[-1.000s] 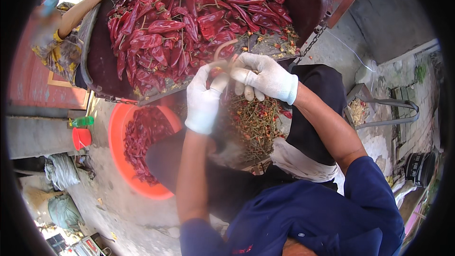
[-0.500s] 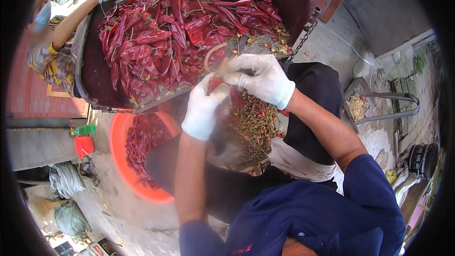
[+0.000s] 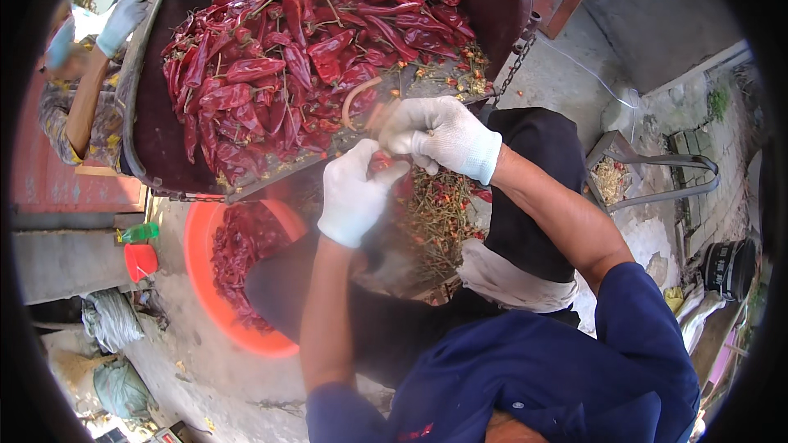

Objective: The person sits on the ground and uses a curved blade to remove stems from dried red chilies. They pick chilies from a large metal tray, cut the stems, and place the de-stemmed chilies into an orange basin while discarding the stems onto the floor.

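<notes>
My left hand (image 3: pixel 355 195), in a white glove, is closed on a red chili pepper (image 3: pixel 381 162), of which only a small part shows between the fingertips. Against it, my right hand (image 3: pixel 443 138), also gloved, has its fingers curled together; what they pinch is blurred and hidden. Both hands meet just off the near edge of a large cart tub (image 3: pixel 519 0) heaped with dried red chili peppers (image 3: pixel 304 57). A tan curved strip (image 3: pixel 355 101) lies by the tub's edge, beyond my fingers. Below my hands is a pile of chili stems (image 3: pixel 439 226).
An orange basin (image 3: pixel 197 258) with red chilies stands left of my legs. Chains (image 3: pixel 515 70) hang at the tub's edge. Across the tub, a person's gloved hand (image 3: pixel 127 16) is near the rim. A metal scoop (image 3: pixel 669 184) lies right, a red bucket (image 3: pixel 140 262) left.
The other person's hand has drawn back from the peppers to the tub's rim. My hands stay together at nearly the same spot, with the right fingers slightly shifted. The view has moved a little.
</notes>
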### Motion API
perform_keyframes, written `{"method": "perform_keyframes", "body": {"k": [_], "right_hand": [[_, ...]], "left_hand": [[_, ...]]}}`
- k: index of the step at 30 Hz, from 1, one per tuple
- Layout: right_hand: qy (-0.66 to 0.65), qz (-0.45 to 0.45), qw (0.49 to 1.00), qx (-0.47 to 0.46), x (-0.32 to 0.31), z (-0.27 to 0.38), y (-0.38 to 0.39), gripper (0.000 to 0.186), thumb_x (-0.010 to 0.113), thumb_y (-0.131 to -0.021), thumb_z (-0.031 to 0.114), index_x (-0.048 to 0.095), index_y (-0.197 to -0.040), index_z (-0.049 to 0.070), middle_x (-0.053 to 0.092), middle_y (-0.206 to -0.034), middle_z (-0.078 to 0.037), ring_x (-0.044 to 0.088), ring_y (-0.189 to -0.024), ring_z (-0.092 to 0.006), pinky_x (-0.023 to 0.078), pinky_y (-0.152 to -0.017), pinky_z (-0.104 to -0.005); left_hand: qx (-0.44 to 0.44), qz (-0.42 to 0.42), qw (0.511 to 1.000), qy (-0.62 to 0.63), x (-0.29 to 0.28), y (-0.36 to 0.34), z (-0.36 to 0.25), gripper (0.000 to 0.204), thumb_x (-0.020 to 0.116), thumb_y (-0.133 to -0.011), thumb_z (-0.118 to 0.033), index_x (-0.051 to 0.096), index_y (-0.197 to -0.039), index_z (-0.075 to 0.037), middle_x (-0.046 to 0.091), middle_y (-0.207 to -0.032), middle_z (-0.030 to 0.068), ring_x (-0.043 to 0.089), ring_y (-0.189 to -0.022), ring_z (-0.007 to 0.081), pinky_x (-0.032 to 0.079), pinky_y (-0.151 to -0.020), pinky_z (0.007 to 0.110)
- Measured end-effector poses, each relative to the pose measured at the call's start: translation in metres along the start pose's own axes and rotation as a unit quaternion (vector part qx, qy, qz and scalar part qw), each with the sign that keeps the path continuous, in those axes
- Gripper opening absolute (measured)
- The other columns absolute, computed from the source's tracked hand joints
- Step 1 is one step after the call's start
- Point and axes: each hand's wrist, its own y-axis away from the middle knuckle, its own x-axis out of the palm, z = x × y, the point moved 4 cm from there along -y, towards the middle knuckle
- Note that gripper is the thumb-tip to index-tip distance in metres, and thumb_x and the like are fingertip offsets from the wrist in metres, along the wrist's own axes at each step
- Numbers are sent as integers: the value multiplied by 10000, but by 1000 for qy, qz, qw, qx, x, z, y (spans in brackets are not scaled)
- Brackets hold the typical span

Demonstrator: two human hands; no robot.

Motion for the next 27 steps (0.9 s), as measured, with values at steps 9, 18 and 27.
{"method": "perform_keyframes", "body": {"k": [9, 18, 27], "right_hand": [[4, -142, 988, -64, -38, 5, -13, 164, 628, -963, 84, 645, -1103, 0, 681, -962, -48, 668, -831, -139, 579, -719, -304], [658, -292, 694, -32, -78, 4, -53, 315, 710, -859, 299, 641, -1084, 89, 697, -1016, -168, 678, -954, -341, 528, -801, -461], [354, -287, 889, 42, -90, -2, -46, 206, 587, -970, 223, 669, -1055, 54, 710, -909, -165, 689, -742, -254, 542, -632, -386]], "left_hand": [[98, -19, 994, 47, 13, 11, -8, 208, 767, -813, -121, 689, -989, -43, 671, -775, 93, 638, -633, 176, 510, -625, 303], [-62, -17, 918, 391, -7, 10, 4, 217, 699, -915, -150, 670, -1052, 17, 700, -910, 46, 575, -667, 70, 460, -599, 223], [-114, -65, 891, 435, -6, 8, 11, 153, 673, -934, -128, 647, -1013, 1, 657, -782, 35, 576, -595, 88, 477, -557, 243]]}}
